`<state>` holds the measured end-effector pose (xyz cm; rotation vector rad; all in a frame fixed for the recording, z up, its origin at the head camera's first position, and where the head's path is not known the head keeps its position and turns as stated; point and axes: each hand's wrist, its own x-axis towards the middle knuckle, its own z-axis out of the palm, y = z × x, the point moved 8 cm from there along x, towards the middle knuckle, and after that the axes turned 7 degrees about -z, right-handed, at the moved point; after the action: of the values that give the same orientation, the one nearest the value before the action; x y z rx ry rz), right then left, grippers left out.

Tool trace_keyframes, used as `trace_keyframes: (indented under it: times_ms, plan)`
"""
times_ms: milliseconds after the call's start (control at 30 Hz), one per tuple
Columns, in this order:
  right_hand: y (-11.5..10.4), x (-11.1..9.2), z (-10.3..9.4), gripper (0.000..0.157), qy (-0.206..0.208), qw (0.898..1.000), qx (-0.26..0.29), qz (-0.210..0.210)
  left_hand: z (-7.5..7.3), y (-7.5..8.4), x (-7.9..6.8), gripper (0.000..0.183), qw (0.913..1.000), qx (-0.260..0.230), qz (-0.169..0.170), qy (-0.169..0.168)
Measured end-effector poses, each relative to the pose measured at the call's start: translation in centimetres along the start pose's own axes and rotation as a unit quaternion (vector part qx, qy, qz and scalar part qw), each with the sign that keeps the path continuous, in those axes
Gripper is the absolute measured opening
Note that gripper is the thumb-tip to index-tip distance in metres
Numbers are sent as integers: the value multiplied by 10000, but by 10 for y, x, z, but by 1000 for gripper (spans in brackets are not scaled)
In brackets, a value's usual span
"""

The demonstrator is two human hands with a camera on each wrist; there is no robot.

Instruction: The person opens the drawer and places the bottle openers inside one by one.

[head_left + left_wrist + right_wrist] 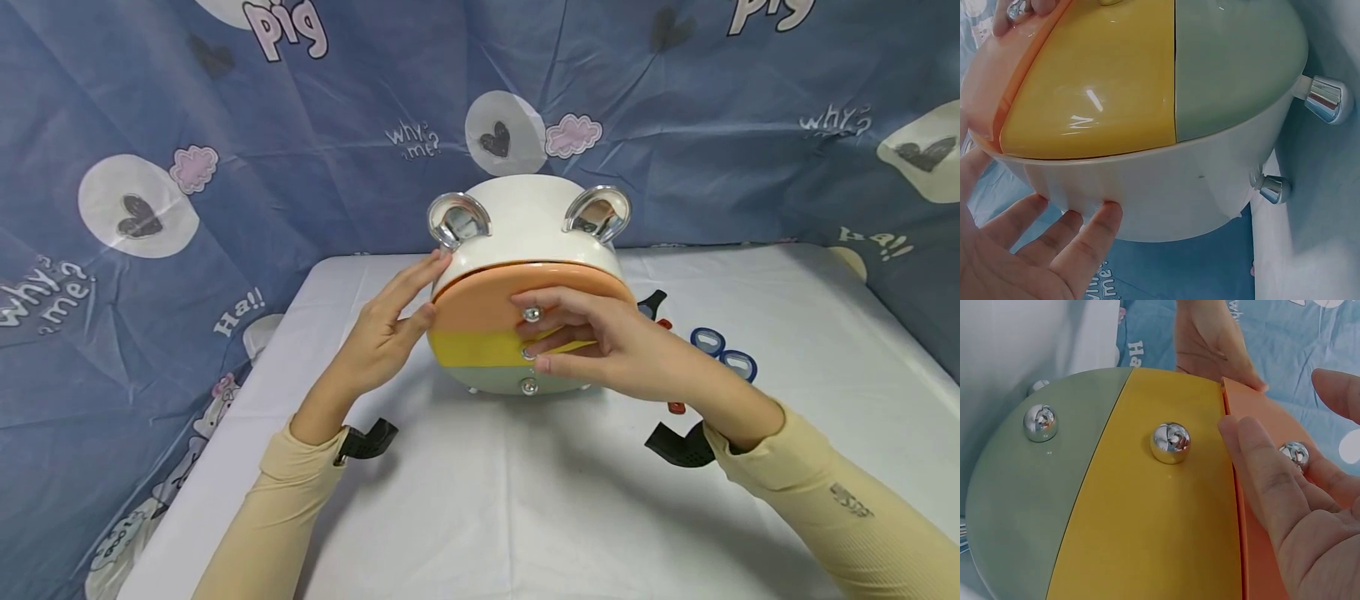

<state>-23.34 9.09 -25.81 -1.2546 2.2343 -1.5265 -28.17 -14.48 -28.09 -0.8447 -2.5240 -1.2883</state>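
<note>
A white rounded drawer box (528, 218) with chrome ears stands on the table. Its front has an orange drawer (480, 300) on top, a yellow drawer (1104, 81) and a grey-green drawer (1029, 481), each with a chrome ball knob. The orange front juts slightly beyond the yellow one. My left hand (378, 337) rests on the box's side, fingers spread and fairly straight. My right hand (611, 342) is at the front, fingers loosely bent about the orange drawer's knob (1294, 454); one finger lies against it while another stays apart.
Right of the box lie blue-rimmed round items (723, 354), a black-handled item (652, 304) and a red piece (677, 408), partly hidden by my right arm. A blue patterned cloth (360, 100) hangs behind the white-covered table (465, 500).
</note>
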Motion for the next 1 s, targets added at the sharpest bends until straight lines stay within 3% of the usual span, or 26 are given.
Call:
trace_keyframes:
  times_ms: [200, 1000]
  plan:
    - [4, 3, -2, 64, 17, 10000, -34, -30, 0, 0, 0, 55, 9998, -112, -140, -36]
    - [6, 5, -2, 64, 41, 10000, -2, -12, 2, -5, 1, 64, 9994, -296, -167, -45]
